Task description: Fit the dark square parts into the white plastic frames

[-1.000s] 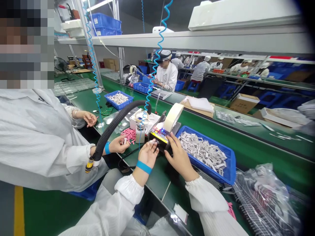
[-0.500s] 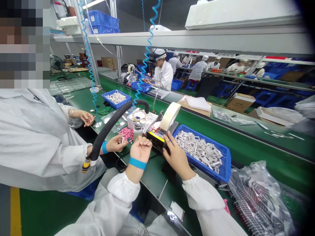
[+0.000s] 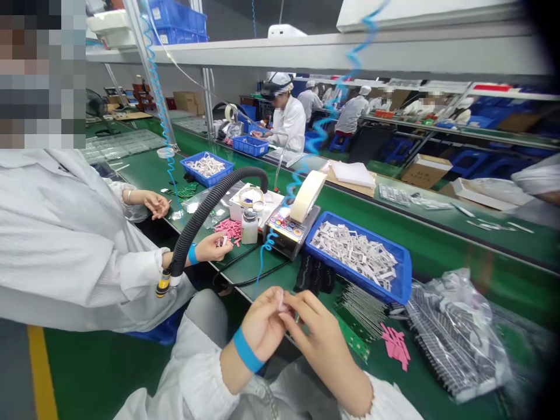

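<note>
My left hand (image 3: 263, 325), with a blue band on its wrist, is closed near the table's front edge. Against its fingertips, my right hand (image 3: 322, 333) pinches from the other side. Whatever lies between the fingers is mostly hidden; only a small pale bit shows. Beyond the hands stands a black box with coloured buttons (image 3: 286, 236), carrying a roll of cream tape (image 3: 308, 197). Right of it, a blue tray (image 3: 405, 274) holds many white plastic frames. Pink strips (image 3: 395, 345) and a green circuit board (image 3: 355, 343) lie right of my right hand.
At left a co-worker's hand (image 3: 212, 248) holds a small white piece beside a pink pile (image 3: 228, 229). A black flexible hose (image 3: 205, 207) arches over the table. A white bottle (image 3: 249, 228) stands by the box. A plastic bag of parts (image 3: 464, 338) lies at right.
My right hand has left the box with the tape roll, and my left hand has come down. Both now meet near the table edge. A blue coiled hose has swung right.
</note>
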`<state>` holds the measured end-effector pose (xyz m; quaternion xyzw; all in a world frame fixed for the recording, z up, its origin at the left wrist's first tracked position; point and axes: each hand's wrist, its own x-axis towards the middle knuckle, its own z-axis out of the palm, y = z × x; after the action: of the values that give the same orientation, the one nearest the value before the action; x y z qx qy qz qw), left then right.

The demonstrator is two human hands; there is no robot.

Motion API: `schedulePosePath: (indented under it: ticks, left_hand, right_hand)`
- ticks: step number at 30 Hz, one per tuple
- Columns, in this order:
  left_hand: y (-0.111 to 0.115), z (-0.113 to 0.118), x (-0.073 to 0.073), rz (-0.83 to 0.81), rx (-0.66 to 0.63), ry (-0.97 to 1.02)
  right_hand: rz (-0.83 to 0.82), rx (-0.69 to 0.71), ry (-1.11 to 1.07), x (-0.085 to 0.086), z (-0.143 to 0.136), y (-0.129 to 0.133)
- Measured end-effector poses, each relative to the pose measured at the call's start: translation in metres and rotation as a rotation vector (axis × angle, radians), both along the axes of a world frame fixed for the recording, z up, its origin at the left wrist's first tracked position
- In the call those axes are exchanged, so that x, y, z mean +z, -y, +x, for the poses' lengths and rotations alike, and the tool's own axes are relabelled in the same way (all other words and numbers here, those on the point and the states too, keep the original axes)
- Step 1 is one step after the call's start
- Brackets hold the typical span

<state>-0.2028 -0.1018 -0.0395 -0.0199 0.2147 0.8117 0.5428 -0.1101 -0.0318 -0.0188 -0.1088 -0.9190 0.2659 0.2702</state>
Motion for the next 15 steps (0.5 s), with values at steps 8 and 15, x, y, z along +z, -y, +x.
schedulePosePath:
  ticks: [8, 15]
  left_hand:
    - [0.015, 0.06, -0.009, -0.091, -0.434, -0.118]
    - [0.026, 0.082, -0.009, -0.241, -0.757, -0.425]
  right_hand:
    - [-0.105, -0.266, 0.069, 0.0, 0.078, 0.027]
    - [-0.302, -0.73, 0.351, 0.003, 0.194, 0.028]
